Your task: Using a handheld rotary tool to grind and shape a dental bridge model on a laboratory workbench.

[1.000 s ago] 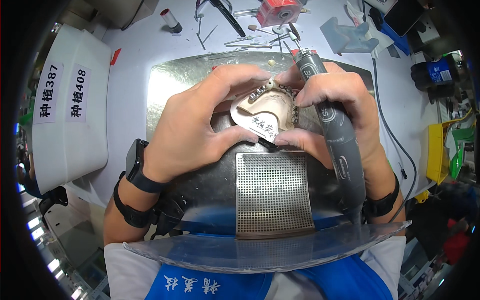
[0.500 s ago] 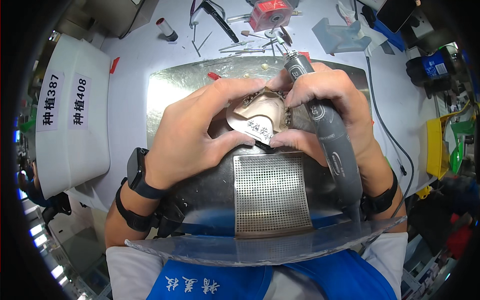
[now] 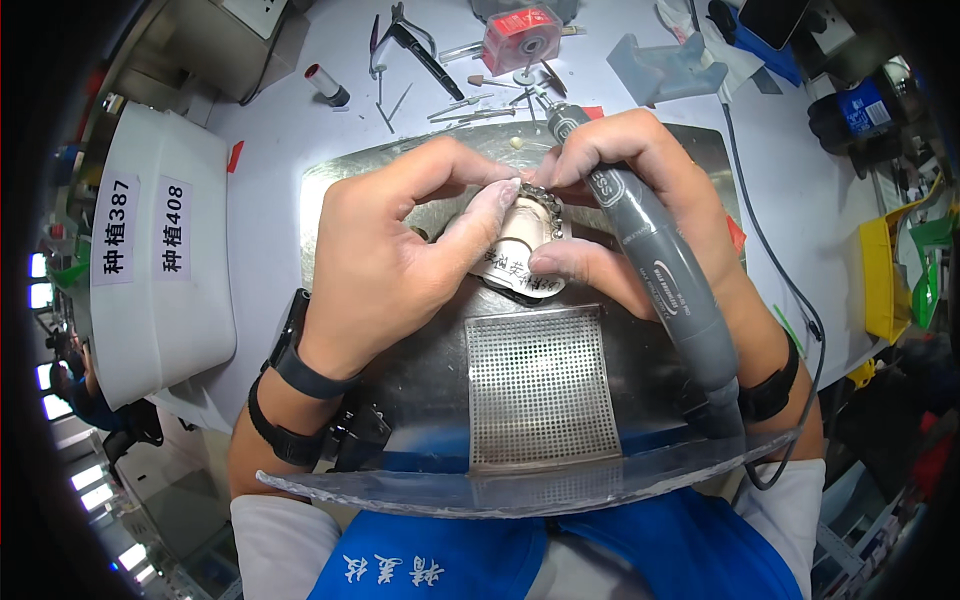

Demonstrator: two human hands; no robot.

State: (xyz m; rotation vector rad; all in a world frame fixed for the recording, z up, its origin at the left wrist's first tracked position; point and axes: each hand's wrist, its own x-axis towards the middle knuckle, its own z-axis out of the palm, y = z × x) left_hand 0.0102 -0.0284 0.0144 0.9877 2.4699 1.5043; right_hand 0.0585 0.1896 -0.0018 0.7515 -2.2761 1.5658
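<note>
While the left hand pinches a small pale dental model between thumb and fingertips, the right hand is clenched round a grey rotary handpiece, its tip lying against the metal arch on top of the model; the model sits between both hands, held just above a shiny metal work plate, near its far half; a perforated metal grille is set into the plate nearer the person, and a curved clear shield rims the near edge; the plate rests on a pale lilac bench strewn at the far side with pliers, loose burs and thin tools, a red round case and a small dark-capped tube; a white tub with two paper labels stands just left of the plate; yellow bins and a blue object crowd the right side; bright windows show at the far left.
</note>
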